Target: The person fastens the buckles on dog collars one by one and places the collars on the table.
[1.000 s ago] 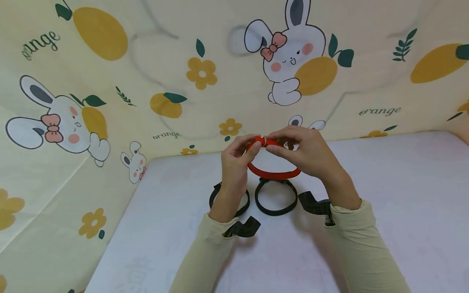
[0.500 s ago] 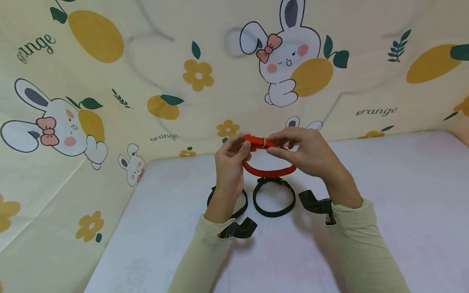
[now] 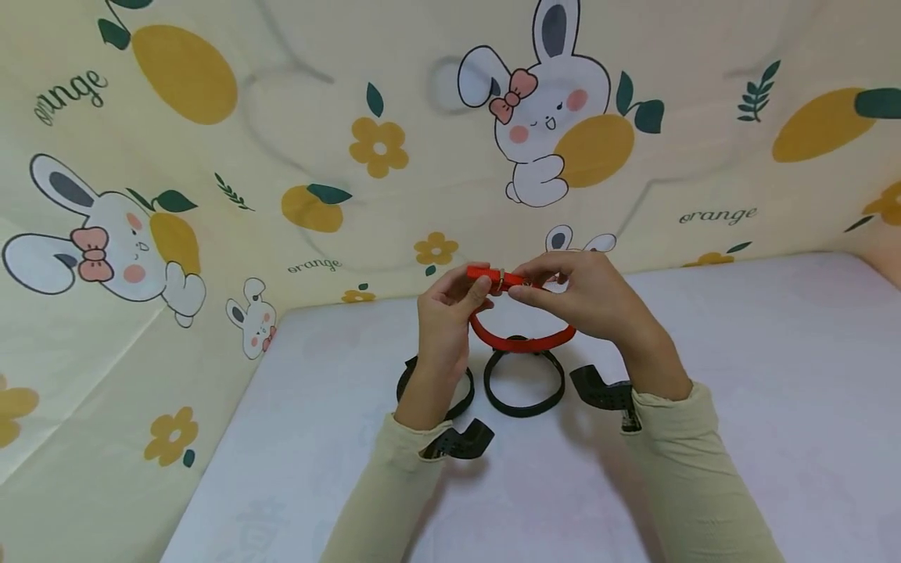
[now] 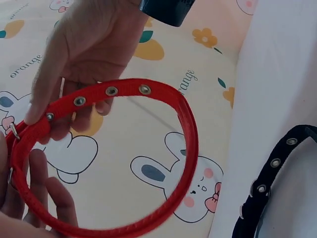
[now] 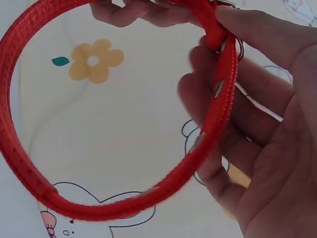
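A red collar (image 3: 524, 344) with metal eyelets and a metal buckle is held up above the table, closed into a loop. My left hand (image 3: 442, 324) pinches the strap end left of the buckle between thumb and fingers. My right hand (image 3: 598, 301) pinches the strap just right of the buckle. In the left wrist view the row of eyelets on the red collar (image 4: 190, 153) faces the camera. The right wrist view shows the right thumb at the metal ring beside the buckle, with the loop of the red collar (image 5: 94, 212) hanging from the fingers.
Two black collars lie looped on the white table (image 3: 563, 500): one black collar (image 3: 524, 411) below the red one, another black collar (image 3: 464, 405) partly hidden behind the left wrist. Behind the table hangs a patterned cloth (image 3: 394, 227) with rabbits and oranges.
The left hand first shifted slightly left, drawing more strap out beside the buckle, then both hands dipped a little. The red loop now hangs slightly lower, overlapping the black collar's top edge.
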